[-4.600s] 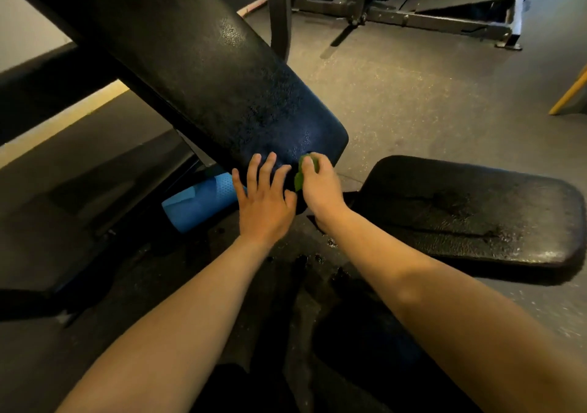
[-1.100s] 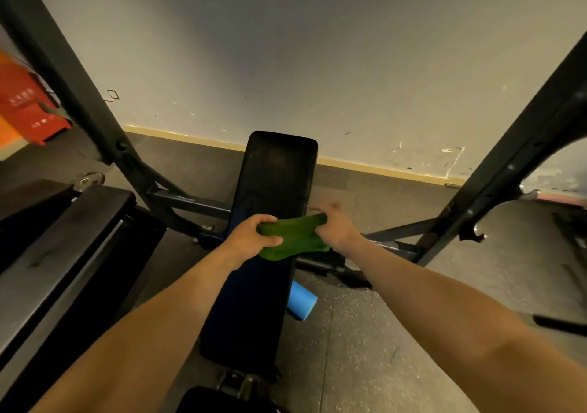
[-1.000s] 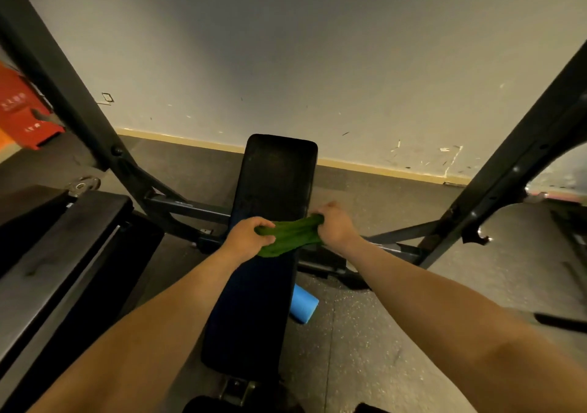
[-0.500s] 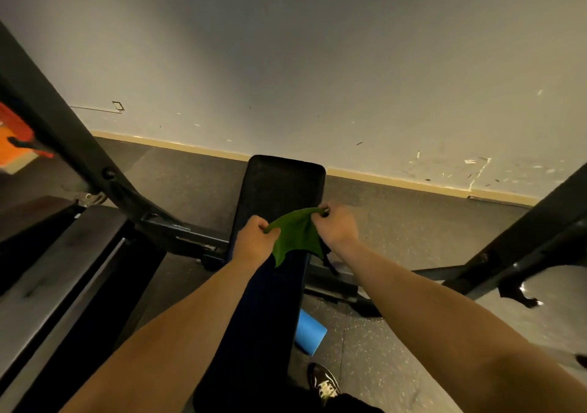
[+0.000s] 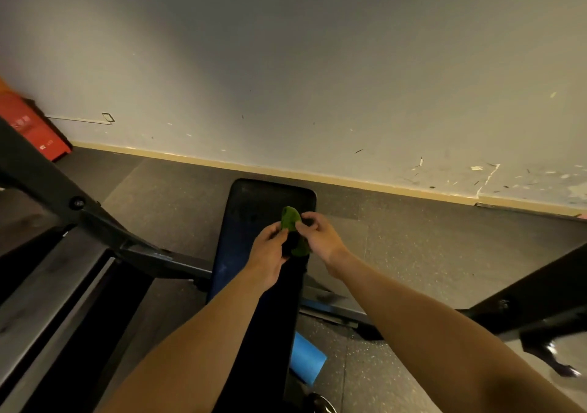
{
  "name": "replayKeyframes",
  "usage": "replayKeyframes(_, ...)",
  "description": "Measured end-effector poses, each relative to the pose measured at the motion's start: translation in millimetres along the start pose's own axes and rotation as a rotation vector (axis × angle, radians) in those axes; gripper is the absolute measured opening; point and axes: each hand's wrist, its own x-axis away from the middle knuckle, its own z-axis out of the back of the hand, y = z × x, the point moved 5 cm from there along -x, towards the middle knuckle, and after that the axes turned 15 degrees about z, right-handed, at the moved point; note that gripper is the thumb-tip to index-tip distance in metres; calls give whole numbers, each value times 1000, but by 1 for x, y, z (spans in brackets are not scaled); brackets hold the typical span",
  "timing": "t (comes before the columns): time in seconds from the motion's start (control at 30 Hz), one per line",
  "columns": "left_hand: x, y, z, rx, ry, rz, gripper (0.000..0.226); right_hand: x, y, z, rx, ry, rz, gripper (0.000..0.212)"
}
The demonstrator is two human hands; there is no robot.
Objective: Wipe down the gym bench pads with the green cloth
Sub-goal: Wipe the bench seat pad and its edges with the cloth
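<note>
Head view looks down two bare forearms to hands that meet over the far half of the bench pad (image 5: 254, 253). Between them is the green cloth (image 5: 293, 230), bunched into a narrow, crumpled strip. The right hand (image 5: 320, 237) pinches its upper part, thumb and fingertips curled onto the fabric — the top of the cloth pokes up past them. The left hand (image 5: 268, 258) has its fingers curled against the cloth's left edge and lower part, gripping it. The cloth hangs between both hands, seemingly above the pad; whether it touches the pad cannot be told.

The pad is long, dark and narrow, running away from the camera toward the wall (image 5: 317, 63). Black steel frame bars (image 5: 95, 222) cross under it from the left and right. A blue foam roller (image 5: 306, 363) lies on the speckled floor (image 5: 413, 253) just right of the pad's near part. A red box (image 5: 28, 129) sits at the wall's base, far left — its print is too small to read.
</note>
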Motion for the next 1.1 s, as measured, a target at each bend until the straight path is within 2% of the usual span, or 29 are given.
replayKeyframes(0.07,-12,4,-12,-31,13,-2,30,-8,12,-3,-108,-10,-54,34)
replayKeyframes(0.17,-36,8,-23,-204,130,-20,33,-24,20,8,-120,58,-56,38)
replayKeyframes(0.33,-71,28,-34,-551,254,-153,34,-73,31,29,94,214,24,46)
replayKeyframes(0.43,-87,43,-36,-687,278,-240,39,-101,42,41,234,312,40,41)
replayKeyframes(0.57,-120,53,-31,-896,326,-263,51,-149,36,43,212,309,110,39)
replayKeyframes(0.73,-154,34,-26,-1125,402,-286,63,-189,59,22,326,143,65,31)
replayKeyframes(0.9,-163,12,-23,-1324,562,-337,89,-176,83,12,274,318,217,28)
replayKeyframes(1.1,-160,2,-27,-1371,560,-345,95,-160,101,9,154,455,276,32)
